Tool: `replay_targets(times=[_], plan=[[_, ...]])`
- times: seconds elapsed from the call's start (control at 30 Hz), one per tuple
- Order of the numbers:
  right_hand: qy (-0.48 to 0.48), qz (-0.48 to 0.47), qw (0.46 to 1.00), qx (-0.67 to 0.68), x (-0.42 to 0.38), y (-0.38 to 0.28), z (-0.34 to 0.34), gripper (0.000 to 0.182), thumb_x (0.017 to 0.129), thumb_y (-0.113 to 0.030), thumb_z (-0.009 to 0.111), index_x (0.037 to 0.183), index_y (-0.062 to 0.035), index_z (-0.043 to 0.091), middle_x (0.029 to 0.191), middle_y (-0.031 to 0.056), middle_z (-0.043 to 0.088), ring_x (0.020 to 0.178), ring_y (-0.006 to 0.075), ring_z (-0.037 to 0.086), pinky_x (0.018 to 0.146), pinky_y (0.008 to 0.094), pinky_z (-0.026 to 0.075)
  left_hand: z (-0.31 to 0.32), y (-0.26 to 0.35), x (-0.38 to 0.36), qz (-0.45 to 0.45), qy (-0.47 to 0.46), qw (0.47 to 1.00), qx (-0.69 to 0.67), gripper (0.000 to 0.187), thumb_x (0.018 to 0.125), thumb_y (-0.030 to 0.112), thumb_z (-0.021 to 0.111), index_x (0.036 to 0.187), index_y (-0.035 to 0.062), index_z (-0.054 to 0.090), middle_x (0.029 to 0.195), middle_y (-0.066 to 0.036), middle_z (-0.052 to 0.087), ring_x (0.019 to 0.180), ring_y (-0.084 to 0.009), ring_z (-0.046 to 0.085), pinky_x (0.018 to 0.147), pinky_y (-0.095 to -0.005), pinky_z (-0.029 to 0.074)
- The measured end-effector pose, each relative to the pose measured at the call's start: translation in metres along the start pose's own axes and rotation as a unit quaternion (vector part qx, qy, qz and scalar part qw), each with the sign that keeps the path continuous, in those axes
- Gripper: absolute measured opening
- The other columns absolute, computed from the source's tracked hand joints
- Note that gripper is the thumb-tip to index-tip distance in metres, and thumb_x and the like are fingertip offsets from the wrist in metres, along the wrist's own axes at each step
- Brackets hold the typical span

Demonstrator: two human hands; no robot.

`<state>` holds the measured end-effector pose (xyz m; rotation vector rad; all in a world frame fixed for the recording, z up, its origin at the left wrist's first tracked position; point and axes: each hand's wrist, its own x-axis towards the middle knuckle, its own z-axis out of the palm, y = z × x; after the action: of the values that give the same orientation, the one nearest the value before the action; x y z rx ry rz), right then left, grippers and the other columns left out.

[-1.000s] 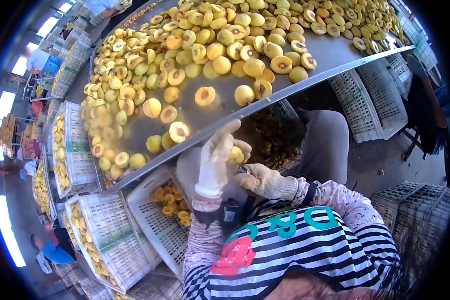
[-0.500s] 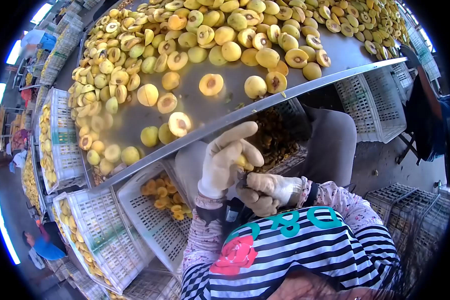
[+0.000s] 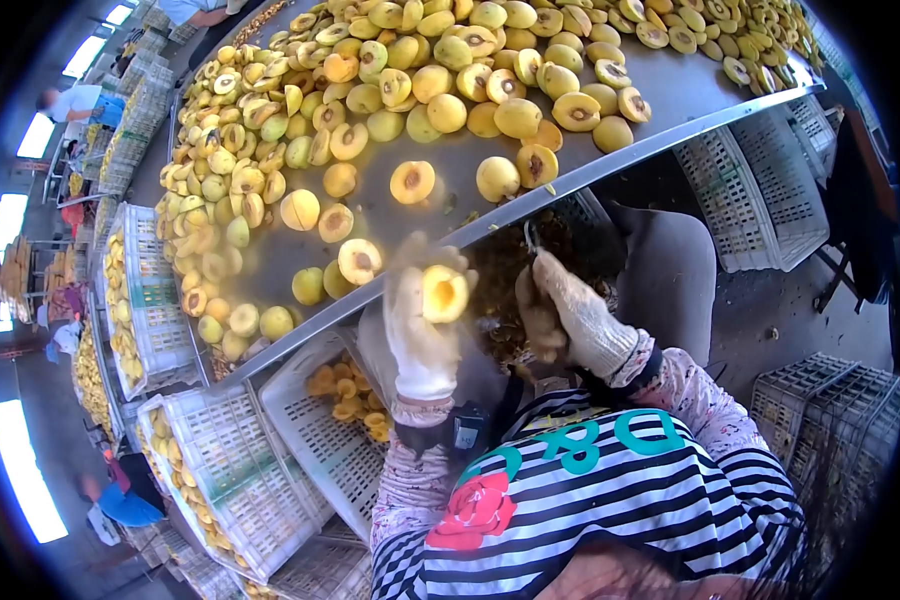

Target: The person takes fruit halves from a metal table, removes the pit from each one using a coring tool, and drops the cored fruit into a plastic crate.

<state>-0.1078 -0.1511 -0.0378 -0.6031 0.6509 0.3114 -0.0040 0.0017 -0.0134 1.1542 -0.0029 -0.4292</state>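
Note:
My left hand (image 3: 415,335), in a pale glove and blurred by motion, holds a hollowed yellow peach half (image 3: 444,293) near the table edge, its cut face up. My right hand (image 3: 580,315), gloved too, is closed around a small pitting tool; its thin, curved metal tip (image 3: 530,238) points up past the fingers. The handle is hidden in the fist. Behind both hands, the metal table (image 3: 290,265) bears a heap of peach halves (image 3: 410,80). One half with its stone (image 3: 359,261) lies close to the rim. Dark pits and scraps (image 3: 515,270) lie below, between my knees.
A white crate (image 3: 305,440) with hollowed peach halves stands at my left, beside a fuller crate (image 3: 220,480). More crates (image 3: 735,200) stand to the right under the table, and others (image 3: 820,410) lower right. People (image 3: 130,505) are in the background at left.
My hands have come apart. The left has swung left with the peach half turned up; the right has moved right and up, its tool tip now in sight. The view has shifted slightly.

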Motion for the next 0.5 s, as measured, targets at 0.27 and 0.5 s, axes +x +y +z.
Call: replay_targets(times=[0.27, 0.5], plan=[[-0.112, -0.077, 0.987, -0.091, -0.006, -0.013, -0.024, 0.042, 0.099, -0.043, 0.06, 0.117, -0.0054, 0.06, 0.073, 0.0, 0.058, 0.054, 0.0077, 0.051, 0.046, 0.0222, 0.041, -0.094, 0.101, -0.02, 0.2, 0.071, 0.733, 0.646, 0.018, 0.09, 0.014, 0.07, 0.095, -0.0037, 0.071, 0.082, -0.011, 0.07, 0.077, -0.0182, 0.065, 0.075, -0.0337, 0.053], [-0.054, -0.229, 0.899, -0.37, -0.004, 0.015, -0.014, 0.042, 0.098, -0.041, 0.062, 0.12, -0.0057, 0.061, 0.08, 0.0051, 0.062, 0.071, 0.0146, 0.06, 0.066, 0.0298, 0.051, -0.087, 0.06, 0.072, 0.118, 0.058, 0.587, 0.799, 0.049, 0.083, 0.041, 0.073, 0.114, 0.0036, 0.07, 0.113, -0.02, 0.069, 0.107, -0.0386, 0.064, 0.092, -0.0452, 0.051]])
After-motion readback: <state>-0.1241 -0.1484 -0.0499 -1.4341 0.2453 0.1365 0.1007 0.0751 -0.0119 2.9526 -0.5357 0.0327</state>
